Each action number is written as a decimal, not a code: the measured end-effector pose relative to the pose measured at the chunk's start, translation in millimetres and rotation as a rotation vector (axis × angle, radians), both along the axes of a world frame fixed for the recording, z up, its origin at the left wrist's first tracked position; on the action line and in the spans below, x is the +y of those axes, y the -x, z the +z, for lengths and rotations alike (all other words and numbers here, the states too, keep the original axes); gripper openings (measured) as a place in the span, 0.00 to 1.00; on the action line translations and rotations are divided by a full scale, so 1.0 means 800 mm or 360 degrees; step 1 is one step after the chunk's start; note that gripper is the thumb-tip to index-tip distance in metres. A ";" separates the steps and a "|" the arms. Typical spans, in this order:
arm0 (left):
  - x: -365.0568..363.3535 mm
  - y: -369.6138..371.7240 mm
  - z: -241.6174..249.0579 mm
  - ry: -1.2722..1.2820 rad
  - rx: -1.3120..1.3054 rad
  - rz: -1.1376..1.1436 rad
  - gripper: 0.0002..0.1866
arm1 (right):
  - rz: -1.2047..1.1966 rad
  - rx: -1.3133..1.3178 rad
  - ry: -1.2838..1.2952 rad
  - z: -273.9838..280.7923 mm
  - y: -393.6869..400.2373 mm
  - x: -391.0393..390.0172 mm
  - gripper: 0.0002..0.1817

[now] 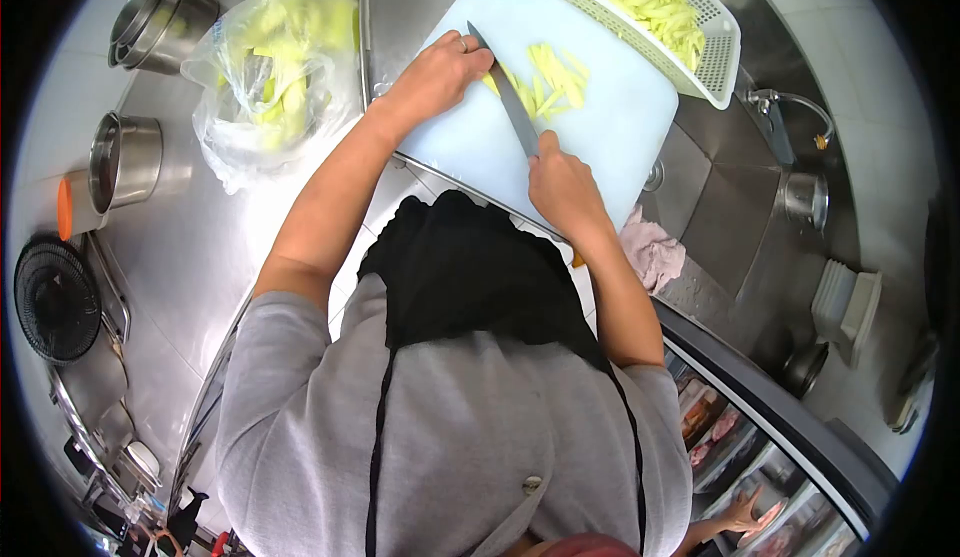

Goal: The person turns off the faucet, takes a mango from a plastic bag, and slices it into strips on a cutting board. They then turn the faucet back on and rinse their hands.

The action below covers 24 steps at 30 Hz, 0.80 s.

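My right hand [568,189] is wrapped round the handle of a kitchen knife [515,107], whose blade points up and left across the white cutting board [455,162]. Curled fingers of my left hand [440,75] press down beside the blade near its tip. Under those fingertips is a pale green vegetable, mostly hidden by the hand and blade. Cut pale green strips [557,79] lie in a loose pile on the board, to the right of the knife.
A white basket [722,49] of cut strips stands beyond the board, near the sink [740,207]. At left, a plastic bag [225,122] holds more vegetable pieces, near metal pots [135,157]. A pink cloth [652,252] lies by the board. Another person's hand [742,513] reaches over a display case.
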<state>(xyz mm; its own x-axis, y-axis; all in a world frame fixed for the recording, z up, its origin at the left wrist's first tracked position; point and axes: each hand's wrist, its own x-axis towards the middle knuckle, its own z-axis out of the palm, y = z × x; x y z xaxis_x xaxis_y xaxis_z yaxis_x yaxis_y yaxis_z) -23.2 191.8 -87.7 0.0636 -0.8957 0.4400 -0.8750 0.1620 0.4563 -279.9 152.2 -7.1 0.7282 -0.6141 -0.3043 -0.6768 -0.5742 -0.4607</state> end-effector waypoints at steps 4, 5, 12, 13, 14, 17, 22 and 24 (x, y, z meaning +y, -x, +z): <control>0.008 0.004 0.005 -0.0096 0.0006 0.0036 0.06 | 0.0009 -0.0016 0.0007 0.002 -0.001 0.000 0.09; 0.006 0.003 0.007 -0.0090 0.0017 0.0043 0.07 | 0.0010 -0.0042 0.0024 0.006 -0.003 -0.002 0.09; 0.009 0.003 0.000 -0.0026 -0.0075 0.0122 0.13 | 0.0049 -0.0031 0.0026 -0.002 -0.002 -0.002 0.09; 0.006 -0.001 0.001 -0.0021 -0.0108 0.0147 0.14 | 0.0053 -0.0033 0.0026 0.000 -0.005 -0.003 0.09; 0.007 -0.001 0.000 -0.0027 -0.0132 0.0166 0.14 | 0.0052 -0.0024 0.0013 0.001 -0.005 -0.001 0.09; 0.008 0.003 -0.002 0.0030 -0.0130 0.0187 0.14 | 0.0074 0.0003 0.0014 -0.009 -0.004 -0.004 0.09; 0.018 0.008 0.001 -0.0054 -0.0141 0.0182 0.12 | 0.0083 -0.0022 0.0004 -0.010 -0.003 -0.001 0.09; 0.015 0.004 -0.002 0.0010 -0.0155 0.0195 0.10 | 0.0109 -0.0017 0.0013 -0.010 -0.004 -0.008 0.09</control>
<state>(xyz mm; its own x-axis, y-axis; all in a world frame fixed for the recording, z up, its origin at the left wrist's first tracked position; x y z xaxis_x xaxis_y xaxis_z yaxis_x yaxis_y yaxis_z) -26.2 203.9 -89.1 0.1289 -0.8812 0.4549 -0.9285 0.0539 0.3675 -276.8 145.9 -14.8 0.7717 -0.5653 -0.2914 -0.6309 -0.6228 -0.4626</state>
